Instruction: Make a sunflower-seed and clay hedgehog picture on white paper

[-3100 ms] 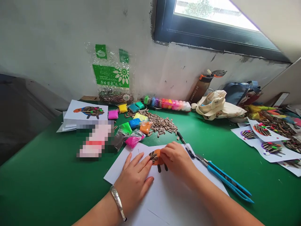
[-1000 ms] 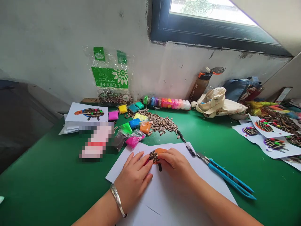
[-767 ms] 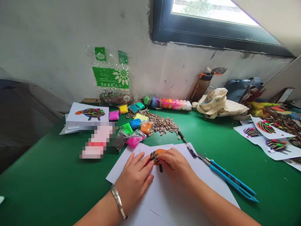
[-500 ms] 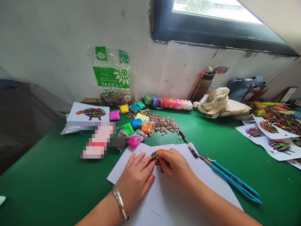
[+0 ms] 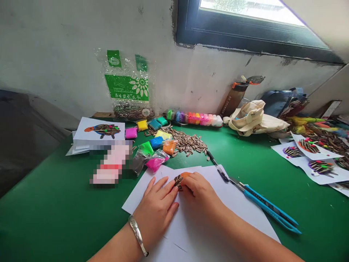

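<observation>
My left hand (image 5: 159,205) lies flat with its fingers spread on a stack of white paper (image 5: 196,222), a silver bangle at the wrist. Its fingertips touch the edge of a small orange clay shape (image 5: 186,175) stuck with striped sunflower seeds (image 5: 177,181). From the other side, my right hand (image 5: 201,191) is closed in a pinch over the same shape. Its thumb and fingertips are at the seeds, and what lies between them is hidden. Both hands cover much of the shape.
Loose sunflower seeds (image 5: 191,143) and clay packets (image 5: 156,160) lie beyond the paper. A black pen (image 5: 218,165) and blue-handled tweezers (image 5: 272,207) are at right. Finished seed pictures (image 5: 105,129) lie left, others (image 5: 321,167) right. A bottle (image 5: 234,98) stands by the wall.
My right hand has shifted slightly over the clay shape, and a dark piece below its fingers is now hidden. My left hand stays in place. The view has tilted a little.
</observation>
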Available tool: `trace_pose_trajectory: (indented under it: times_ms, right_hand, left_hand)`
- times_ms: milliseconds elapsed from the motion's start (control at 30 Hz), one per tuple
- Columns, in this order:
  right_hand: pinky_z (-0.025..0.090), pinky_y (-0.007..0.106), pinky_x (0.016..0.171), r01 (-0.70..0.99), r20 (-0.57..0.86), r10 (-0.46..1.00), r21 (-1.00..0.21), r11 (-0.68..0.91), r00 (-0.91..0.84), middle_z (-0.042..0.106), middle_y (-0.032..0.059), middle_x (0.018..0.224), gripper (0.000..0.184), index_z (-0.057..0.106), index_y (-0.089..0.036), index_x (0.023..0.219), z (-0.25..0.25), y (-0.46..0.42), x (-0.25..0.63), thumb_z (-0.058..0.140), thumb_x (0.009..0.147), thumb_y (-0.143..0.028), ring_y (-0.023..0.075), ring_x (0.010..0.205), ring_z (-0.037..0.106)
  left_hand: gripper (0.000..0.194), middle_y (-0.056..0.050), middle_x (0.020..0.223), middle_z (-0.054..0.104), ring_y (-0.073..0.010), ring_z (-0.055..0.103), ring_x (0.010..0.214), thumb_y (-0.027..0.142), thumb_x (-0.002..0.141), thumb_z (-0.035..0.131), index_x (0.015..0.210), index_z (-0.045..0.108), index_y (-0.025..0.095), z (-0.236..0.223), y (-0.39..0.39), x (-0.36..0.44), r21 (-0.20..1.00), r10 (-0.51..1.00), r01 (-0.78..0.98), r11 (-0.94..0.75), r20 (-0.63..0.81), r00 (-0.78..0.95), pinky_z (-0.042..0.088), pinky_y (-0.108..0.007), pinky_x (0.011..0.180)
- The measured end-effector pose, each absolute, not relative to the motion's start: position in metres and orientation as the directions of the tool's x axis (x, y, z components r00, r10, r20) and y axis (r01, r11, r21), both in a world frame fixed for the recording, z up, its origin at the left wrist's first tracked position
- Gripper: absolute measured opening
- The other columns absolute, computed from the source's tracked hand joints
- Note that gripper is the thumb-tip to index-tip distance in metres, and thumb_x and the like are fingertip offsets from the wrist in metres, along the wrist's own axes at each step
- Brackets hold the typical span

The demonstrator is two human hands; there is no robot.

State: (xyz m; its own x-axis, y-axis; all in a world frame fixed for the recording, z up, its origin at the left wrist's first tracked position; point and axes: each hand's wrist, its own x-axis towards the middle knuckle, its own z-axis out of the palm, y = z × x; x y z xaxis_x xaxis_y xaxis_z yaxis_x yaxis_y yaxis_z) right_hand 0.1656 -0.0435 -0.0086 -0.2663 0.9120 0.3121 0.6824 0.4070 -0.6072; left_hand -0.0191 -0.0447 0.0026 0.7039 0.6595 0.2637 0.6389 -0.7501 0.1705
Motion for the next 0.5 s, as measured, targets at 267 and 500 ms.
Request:
trace_pose_trajectory:
  times_ms: [267,500]
  right_hand:
    - [0.033,0.026,0.063,0.799,0.315,0.926,-0.491,0.348,-0.21,0.057,0.003,0.068,0.019,0.063,-0.018,0.069,-0.001,-0.047,0.179,0.051,0.084,-0.014,0.0157,0.069,0.047]
    - [0.033,0.026,0.063,0.798,0.31,0.919,-0.474,0.372,-0.245,0.06,0.0028,0.07,0.022,0.062,-0.018,0.066,-0.008,-0.047,0.176,0.051,0.085,-0.015,0.0147,0.067,0.047]
  left_hand:
    - [0.036,-0.005,0.129,0.057,-0.0307,0.048,0.12,0.02,0.089,0.046,0.124,0.055,0.018,0.001,-0.044,-0.019,0.154,0.659,0.643,-0.75,0.26,0.706,0.04,-0.059,0.098]
    - [0.037,-0.005,0.129,0.057,-0.031,0.05,0.119,0.022,0.089,0.045,0.125,0.054,0.017,-0.001,-0.044,-0.021,0.103,0.641,0.639,-0.762,0.261,0.722,0.042,-0.06,0.096]
